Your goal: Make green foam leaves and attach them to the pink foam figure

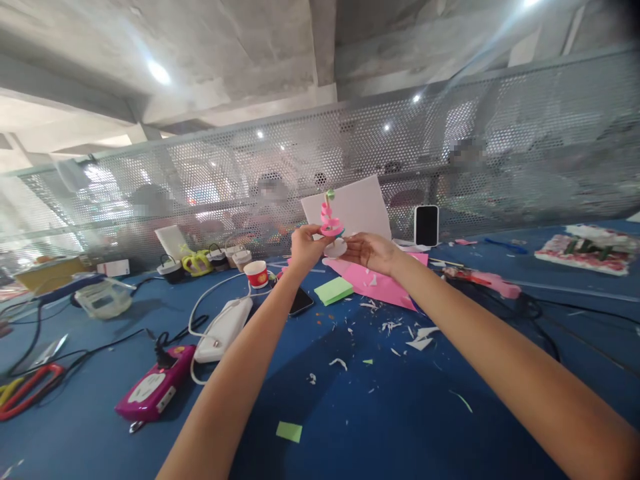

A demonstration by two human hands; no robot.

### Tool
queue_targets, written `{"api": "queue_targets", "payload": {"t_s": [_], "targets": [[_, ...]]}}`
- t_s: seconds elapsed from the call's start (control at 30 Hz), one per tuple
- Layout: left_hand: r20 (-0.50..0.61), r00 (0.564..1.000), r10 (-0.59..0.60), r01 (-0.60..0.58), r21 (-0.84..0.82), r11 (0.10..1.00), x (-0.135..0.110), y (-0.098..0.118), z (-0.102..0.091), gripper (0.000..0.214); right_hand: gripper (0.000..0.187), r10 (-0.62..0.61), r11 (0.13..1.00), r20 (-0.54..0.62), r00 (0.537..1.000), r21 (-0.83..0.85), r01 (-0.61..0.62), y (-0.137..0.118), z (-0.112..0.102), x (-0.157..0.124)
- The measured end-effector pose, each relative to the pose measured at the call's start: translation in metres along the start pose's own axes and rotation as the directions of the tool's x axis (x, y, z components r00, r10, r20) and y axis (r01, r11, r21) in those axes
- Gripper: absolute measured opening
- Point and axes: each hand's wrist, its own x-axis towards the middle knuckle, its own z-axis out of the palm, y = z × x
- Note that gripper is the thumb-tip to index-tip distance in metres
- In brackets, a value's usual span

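the pink model [329,225], up over the desk [400,427], pinched by the left hand [307,247], the right hand [371,252] loosely spread at its base [336,249], looks light, soft and crushable, best held by that base.

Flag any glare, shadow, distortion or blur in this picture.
Head view: a ceiling lamp glares and streaks; a soft shadow darkens the blue table; wide-angle stretch enlarges the right forearm towards the edge; the scene behind the mesh panel is hazy; the pink spiral is legible.
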Motion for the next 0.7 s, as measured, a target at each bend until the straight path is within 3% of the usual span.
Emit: {"api": "queue_targets", "payload": {"t_s": [0.7], "targets": [[0.015,1.000,0.013,-0.014,0.044,0.999,-0.0025,0.0004,0.0022,0.008,0.016,-0.005,0.998,-0.019,1.000,-0.058,0.004,0.0065,-0.0002,0.0029]]}}
